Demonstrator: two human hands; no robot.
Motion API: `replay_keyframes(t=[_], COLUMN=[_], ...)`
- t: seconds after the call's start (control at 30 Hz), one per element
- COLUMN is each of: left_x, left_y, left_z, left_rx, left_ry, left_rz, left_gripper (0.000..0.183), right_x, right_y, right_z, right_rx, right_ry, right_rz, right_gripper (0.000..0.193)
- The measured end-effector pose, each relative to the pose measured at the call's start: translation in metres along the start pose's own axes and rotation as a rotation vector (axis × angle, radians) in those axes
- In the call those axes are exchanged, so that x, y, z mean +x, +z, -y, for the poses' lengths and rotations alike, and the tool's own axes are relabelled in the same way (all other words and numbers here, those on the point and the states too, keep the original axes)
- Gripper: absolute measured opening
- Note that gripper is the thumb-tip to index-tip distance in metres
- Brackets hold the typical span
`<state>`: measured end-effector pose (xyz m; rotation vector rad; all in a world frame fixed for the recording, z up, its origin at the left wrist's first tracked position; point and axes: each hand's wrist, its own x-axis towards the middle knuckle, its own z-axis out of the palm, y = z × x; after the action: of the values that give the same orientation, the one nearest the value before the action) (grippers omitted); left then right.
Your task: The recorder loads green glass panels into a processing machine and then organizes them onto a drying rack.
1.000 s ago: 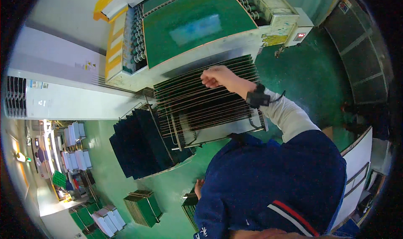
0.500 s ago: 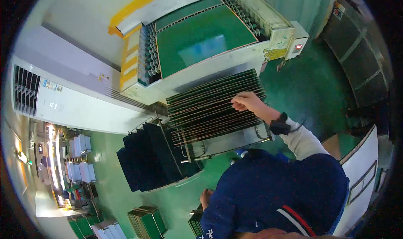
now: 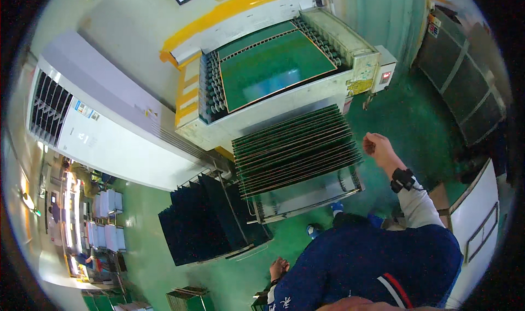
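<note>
1. Right of the metal rack (image 3: 306,193), right hand (image 3: 379,148) raised beside the board ends, fingers curled in narrow, no board in grip as far as visible, touching or apart hard to tell from this angle
2. Near side, just left of the navy top (image 3: 372,262), left hand (image 3: 279,268) down low with fingers loosely bent, nothing obvious held, can't really tell how wide, too small in view
3. Mid-scene, thin green boards (image 3: 295,150) on edge in a long row in that rack, packed pretty close, just on the near side of the roller machine (image 3: 257,126)
4. Far side, one big green panel (image 3: 273,70) flat on the rollers, well apart from both hands
5. Left of the rack, more boards, very dark ones (image 3: 199,221), also upright
6. Step in hand, at a guess: board handling at the rack, probably between grips
7. Next move, if on a board: would call for right fingers opened, left hand brought up, a light hold by the edges, no knocking of neighbours
</note>
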<state>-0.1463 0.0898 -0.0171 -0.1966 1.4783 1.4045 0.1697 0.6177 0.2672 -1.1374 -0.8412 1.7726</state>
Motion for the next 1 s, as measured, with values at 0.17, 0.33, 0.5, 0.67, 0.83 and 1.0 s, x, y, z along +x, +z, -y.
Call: replay_keyframes(t=[0.17,0.33,0.5,0.67,0.83,1.0], left_x=[0.022,0.045,0.045,0.031,0.012,0.0], left_y=[-0.009,0.024,0.101,0.165,0.167,0.148], left_z=[-0.01,-0.014,-0.035,-0.062,-0.063,-0.06], left_rx=[1.661,-0.114,0.14,0.168,0.491,1.513], left_ry=[0.371,-0.18,-0.184,-0.123,0.165,0.341], left_rz=[-0.05,-0.027,-0.197,-0.182,-0.064,-0.092], left_gripper=[0.016,0.02,0.028,0.034,0.034,0.031], right_x=[0.022,0.07,0.134,0.206,0.282,0.362], right_y=[-0.063,-0.126,-0.181,-0.218,-0.235,-0.26], right_z=[-0.004,0.015,0.035,0.052,0.045,0.024], right_rx=[0.277,0.296,0.259,0.167,0.03,-0.19], right_ry=[0.015,0.027,-0.009,0.029,-0.025,-0.109], right_rz=[-0.063,-0.215,-0.378,-0.473,-0.478,-0.638], right_gripper=[0.017,0.017,0.016,0.011,0.014,0.02])
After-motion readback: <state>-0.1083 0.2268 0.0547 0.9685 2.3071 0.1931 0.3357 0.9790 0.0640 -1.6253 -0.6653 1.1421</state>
